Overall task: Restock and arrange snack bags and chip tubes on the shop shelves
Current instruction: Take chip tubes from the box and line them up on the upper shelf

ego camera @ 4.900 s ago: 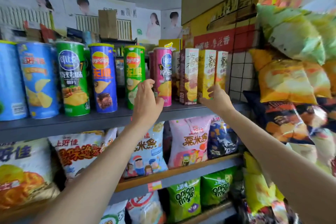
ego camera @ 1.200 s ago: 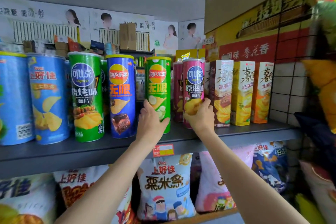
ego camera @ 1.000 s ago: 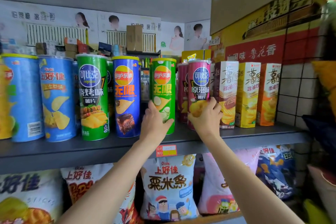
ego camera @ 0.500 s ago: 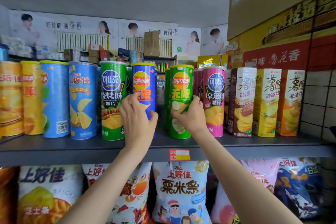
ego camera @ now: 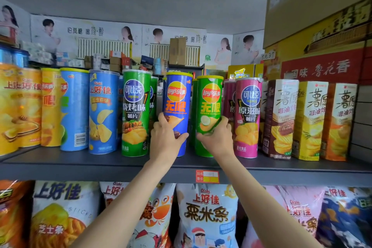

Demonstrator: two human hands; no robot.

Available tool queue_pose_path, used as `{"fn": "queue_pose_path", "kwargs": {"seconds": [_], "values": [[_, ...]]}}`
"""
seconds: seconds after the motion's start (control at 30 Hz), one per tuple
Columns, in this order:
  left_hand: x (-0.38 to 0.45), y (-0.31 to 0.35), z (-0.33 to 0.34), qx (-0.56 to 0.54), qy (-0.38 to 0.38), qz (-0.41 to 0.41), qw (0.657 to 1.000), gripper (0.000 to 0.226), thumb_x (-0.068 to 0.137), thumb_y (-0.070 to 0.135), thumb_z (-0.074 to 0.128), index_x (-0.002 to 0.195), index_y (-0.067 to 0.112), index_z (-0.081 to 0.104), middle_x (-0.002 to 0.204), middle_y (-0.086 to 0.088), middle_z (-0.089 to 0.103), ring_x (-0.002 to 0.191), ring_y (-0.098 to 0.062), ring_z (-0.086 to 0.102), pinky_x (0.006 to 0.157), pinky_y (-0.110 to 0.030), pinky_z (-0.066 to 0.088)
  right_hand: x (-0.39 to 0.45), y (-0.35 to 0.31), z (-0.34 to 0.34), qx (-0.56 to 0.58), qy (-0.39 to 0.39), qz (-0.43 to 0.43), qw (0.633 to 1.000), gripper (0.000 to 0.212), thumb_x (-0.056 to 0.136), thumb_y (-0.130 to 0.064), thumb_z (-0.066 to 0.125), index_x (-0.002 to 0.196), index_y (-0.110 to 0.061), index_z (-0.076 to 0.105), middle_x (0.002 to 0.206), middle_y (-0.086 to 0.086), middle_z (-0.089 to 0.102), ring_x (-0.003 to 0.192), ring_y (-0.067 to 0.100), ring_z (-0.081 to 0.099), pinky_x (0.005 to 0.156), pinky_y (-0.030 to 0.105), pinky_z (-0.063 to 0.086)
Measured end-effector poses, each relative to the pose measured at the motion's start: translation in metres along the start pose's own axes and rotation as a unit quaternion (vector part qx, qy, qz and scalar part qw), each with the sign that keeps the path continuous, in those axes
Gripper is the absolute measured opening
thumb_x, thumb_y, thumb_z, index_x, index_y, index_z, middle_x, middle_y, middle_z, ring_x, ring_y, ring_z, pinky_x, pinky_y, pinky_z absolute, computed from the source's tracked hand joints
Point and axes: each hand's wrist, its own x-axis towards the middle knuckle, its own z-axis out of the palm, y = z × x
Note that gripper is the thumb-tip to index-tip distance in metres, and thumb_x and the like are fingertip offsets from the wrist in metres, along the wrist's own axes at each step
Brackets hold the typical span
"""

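Hands are raised to the grey shelf (ego camera: 60, 164), each wrapped round one upright chip tube. The left hand (ego camera: 165, 140) is curled about the lower half of the blue Lay's tube (ego camera: 177, 96): the thumb is laid across the front at about 3 o'clock of the hand, the fingers are passed round the tube's left side. Most of the tube is seen above the grip, toward 12 o'clock; its base is partly hidden behind the wrist.

The right hand (ego camera: 216, 139) is clasped on the lower part of the green Lay's tube (ego camera: 210, 100), the thumb pressed on the front at 9 o'clock of the hand, the fingers hooked round the right side. The label and lid are seen at 12 o'clock of that grip.

The two held tubes are set just beside each other, a narrow gap between. A green Copico tube (ego camera: 134, 115) is found at 9 o'clock of the blue one, a pink Copico tube (ego camera: 248, 119) at 3 o'clock of the green one. Snack bags (ego camera: 207, 213) are ranged on the tier below, at 6 o'clock.
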Motion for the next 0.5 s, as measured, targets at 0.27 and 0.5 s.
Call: {"fn": "queue_pose_path", "kwargs": {"seconds": [0.27, 0.5], "values": [[-0.003, 0.006, 0.003, 0.070, 0.019, -0.031, 0.997, 0.094, 0.076, 0.046, 0.070, 0.142, 0.004, 0.017, 0.132, -0.018, 0.040, 0.120, -0.033, 0.043, 0.096, -0.035, 0.038, -0.005, -0.004, 0.005, -0.029, 0.048, -0.014, 0.998, 0.087, 0.073, -0.024, 0.078, 0.138, -0.001, 0.024, 0.129, 0.020, 0.036, 0.117, 0.039, 0.042, 0.097, 0.040, 0.035], [-0.022, -0.005, -0.033, 0.049, 0.107, 0.143, 0.983, 0.073, 0.079, 0.026, 0.069, 0.138, 0.003, 0.032, 0.126, -0.016, 0.046, 0.115, -0.031, 0.046, 0.093, -0.036, 0.040, -0.033, -0.042, 0.015, 0.027, 0.138, -0.238, 0.961, 0.050, 0.082, -0.015, 0.067, 0.123, 0.001, 0.045, 0.121, 0.014, 0.044, 0.112, 0.025, 0.043, 0.087, 0.010, 0.023]]}}
